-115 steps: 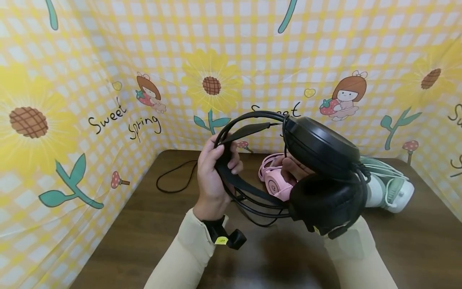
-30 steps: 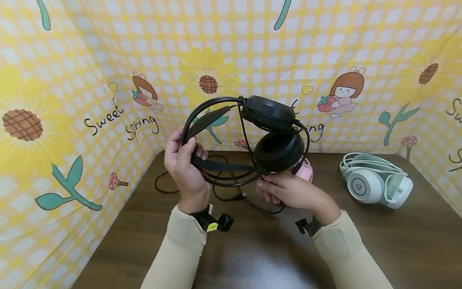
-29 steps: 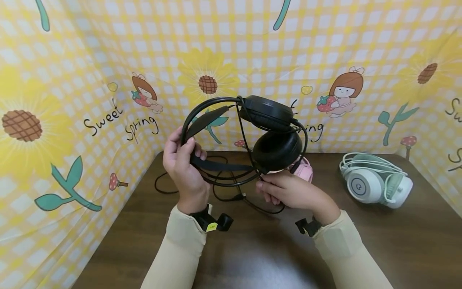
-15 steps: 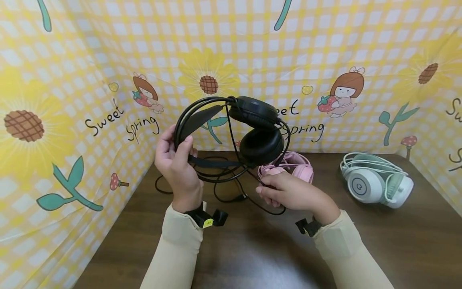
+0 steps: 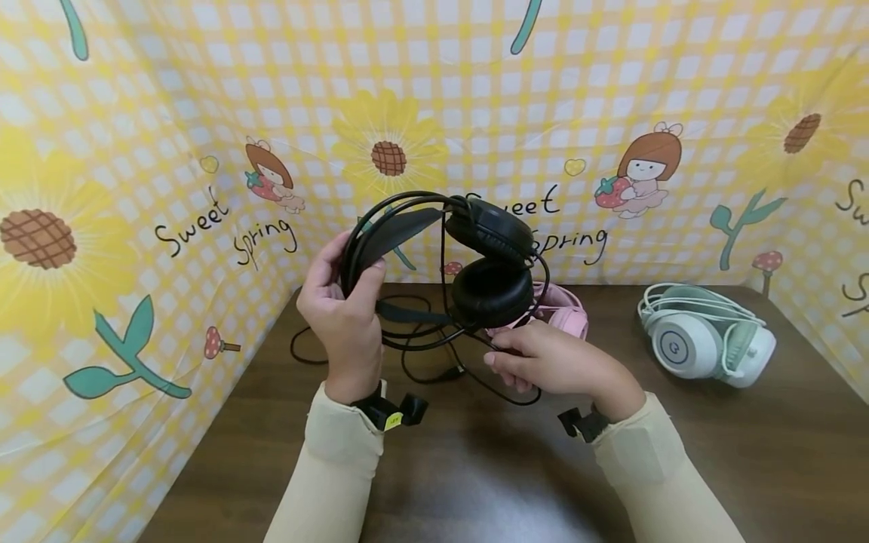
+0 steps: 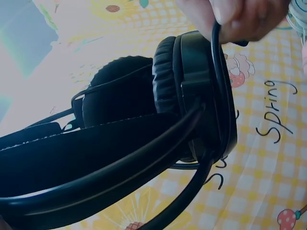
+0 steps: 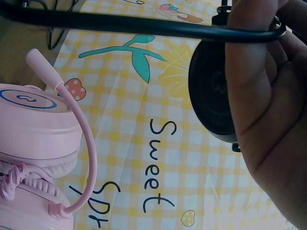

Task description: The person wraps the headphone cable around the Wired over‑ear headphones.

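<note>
In the head view, a black over-ear headset (image 5: 492, 294) is held up above the table, its headband to the left and its two ear cups to the right. My left hand (image 5: 342, 317) grips the headband, thumb on the inner side. Just below the lower ear cup, my right hand (image 5: 557, 362) pinches the headset's black cable (image 7: 144, 26). That cable bends around the fingers in the right wrist view. From the left wrist side, one ear cup (image 6: 168, 76) shows close up with cord running along it. The rest of the cable trails in loops on the table.
A pink headset (image 5: 569, 320) with a boom microphone (image 7: 43, 67) lies behind my right hand, partly hidden. Farther right on the wooden table (image 5: 475, 483) rests a mint-and-white headset (image 5: 686, 347) wrapped in its cord. A checked, printed cloth (image 5: 434, 90) rises behind and at the sides.
First held closer and larger, the black headset moved away and left. Its lower ear cup has since parted from my right hand, with cable stretched between. More of the pink headset shows.
</note>
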Motion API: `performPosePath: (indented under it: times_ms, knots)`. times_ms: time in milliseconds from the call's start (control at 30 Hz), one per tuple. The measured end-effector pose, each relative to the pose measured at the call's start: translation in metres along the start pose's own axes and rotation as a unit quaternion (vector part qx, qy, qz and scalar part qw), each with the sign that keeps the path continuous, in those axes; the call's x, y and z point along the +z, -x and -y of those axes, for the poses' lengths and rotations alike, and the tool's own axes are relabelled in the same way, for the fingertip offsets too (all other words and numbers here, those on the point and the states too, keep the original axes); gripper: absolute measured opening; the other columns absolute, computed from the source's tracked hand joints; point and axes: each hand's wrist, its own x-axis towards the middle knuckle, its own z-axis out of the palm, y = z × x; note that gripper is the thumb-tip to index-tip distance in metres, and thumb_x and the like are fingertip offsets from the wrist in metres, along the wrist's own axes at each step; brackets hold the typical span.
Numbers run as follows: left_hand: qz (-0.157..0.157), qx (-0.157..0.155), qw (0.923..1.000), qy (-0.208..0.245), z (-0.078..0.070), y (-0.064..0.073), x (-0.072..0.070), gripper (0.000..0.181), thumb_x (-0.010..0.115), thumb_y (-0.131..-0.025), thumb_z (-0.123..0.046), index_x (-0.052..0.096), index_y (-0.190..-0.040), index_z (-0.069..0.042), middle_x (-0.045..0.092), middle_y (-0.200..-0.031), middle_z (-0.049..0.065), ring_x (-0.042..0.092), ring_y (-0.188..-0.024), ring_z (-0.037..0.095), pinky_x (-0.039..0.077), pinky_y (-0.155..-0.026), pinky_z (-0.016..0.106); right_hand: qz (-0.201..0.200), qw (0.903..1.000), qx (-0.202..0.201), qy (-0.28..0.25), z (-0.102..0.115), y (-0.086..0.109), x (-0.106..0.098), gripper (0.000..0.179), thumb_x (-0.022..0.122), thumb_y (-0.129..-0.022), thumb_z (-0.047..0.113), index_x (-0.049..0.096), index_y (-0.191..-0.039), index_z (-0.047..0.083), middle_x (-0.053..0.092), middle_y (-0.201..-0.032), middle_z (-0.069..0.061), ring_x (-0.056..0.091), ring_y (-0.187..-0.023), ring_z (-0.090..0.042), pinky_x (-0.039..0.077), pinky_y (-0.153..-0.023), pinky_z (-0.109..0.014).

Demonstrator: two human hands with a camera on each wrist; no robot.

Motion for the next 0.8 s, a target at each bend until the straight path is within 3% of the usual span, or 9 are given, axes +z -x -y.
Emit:
performPosePath:
  times_ms: [167,433,500,700,800]
  knots:
    - [0.046,0.054,0.9939,-0.084,0.0005,0.0021,-0.0021,0.036,0.068,-0.077,-0.003,0.069,-0.112,0.003,0.066,-0.098,0.016,0.059,-0.076,0.025,0.051,-0.068,0.029,0.01,0.9997,0.021,-0.01,0.0036,0.001,-0.0021,0.026,0.055,-0.1,0.023,0.06,-0.076,0.016,0.06,-0.066,0.001,0.059,-0.053,-0.01,0.051,-0.053,-0.03]
    - [0.106,0.152,0.9616,-0.203,0.0083,0.0068,-0.0022,0.038,0.067,-0.079,-0.017,0.07,-0.113,-0.001,0.068,-0.095,0.009,0.059,-0.079,0.022,0.047,-0.068,0.031,0.02,0.9989,0.042,0.007,0.0055,0.0042,-0.0039,0.025,0.054,-0.101,0.025,0.061,-0.079,0.013,0.058,-0.06,0.006,0.06,-0.05,-0.011,0.049,-0.05,-0.03]
    - [0.112,0.161,0.9558,-0.219,0.0099,0.0066,-0.0019,0.038,0.067,-0.079,-0.019,0.071,-0.113,-0.002,0.068,-0.093,0.008,0.058,-0.078,0.02,0.045,-0.066,0.031,0.02,0.9989,0.042,0.008,0.005,0.0042,-0.004,0.026,0.054,-0.101,0.025,0.061,-0.079,0.012,0.058,-0.059,0.006,0.06,-0.05,-0.011,0.049,-0.05,-0.03]
    - [0.136,0.17,0.9476,-0.234,0.0082,0.0016,-0.0041,0.037,0.065,-0.08,-0.021,0.071,-0.112,-0.004,0.068,-0.095,0.007,0.059,-0.078,0.019,0.045,-0.067,0.032,0.025,0.9988,0.041,0.007,0.0044,0.0042,-0.0042,0.015,0.061,-0.097,0.025,0.06,-0.083,0.018,0.057,-0.061,0.008,0.06,-0.051,-0.011,0.048,-0.05,-0.028]
    - [0.155,0.182,0.9375,-0.253,0.0078,0.001,-0.0066,0.036,0.063,-0.08,-0.022,0.072,-0.11,-0.004,0.068,-0.093,0.008,0.058,-0.076,0.019,0.045,-0.066,0.033,0.031,0.9989,0.033,0.006,0.0037,0.0048,-0.0033,0.012,0.065,-0.095,0.025,0.06,-0.084,0.022,0.056,-0.062,0.007,0.059,-0.05,-0.011,0.047,-0.05,-0.028]
